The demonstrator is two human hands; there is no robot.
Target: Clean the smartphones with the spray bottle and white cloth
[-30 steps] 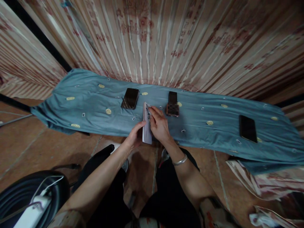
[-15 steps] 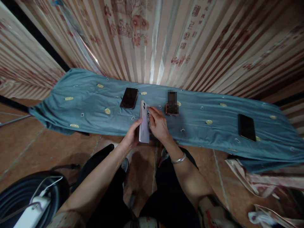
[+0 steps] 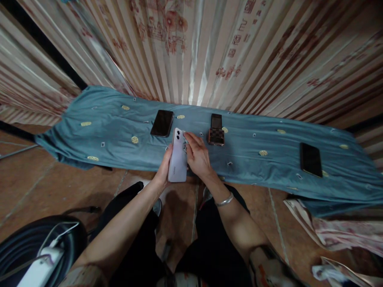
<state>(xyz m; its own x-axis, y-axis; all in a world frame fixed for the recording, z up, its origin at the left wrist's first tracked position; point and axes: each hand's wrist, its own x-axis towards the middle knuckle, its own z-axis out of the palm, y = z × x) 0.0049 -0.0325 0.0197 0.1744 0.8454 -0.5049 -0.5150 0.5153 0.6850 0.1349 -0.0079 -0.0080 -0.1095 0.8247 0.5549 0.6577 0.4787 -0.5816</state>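
Both hands: on one pale phone (image 3: 177,158), back facing up
left hand (image 3: 164,170): gripping its edge
right hand (image 3: 197,156): fingers closed on its other side
cloth (image 3: 254,159): three more phones

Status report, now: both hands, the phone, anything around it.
Left hand grips pale phone, back up. Right hand at its right edge. Three more phones lie apart on blue cloth.

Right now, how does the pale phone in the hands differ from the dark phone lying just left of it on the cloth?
The pale phone is light lilac with its back and camera lenses showing; the dark phone is black and glossy. The pale phone is held by the left hand and right hand; the dark phone lies untouched on the blue cloth. Both are slim rectangles.
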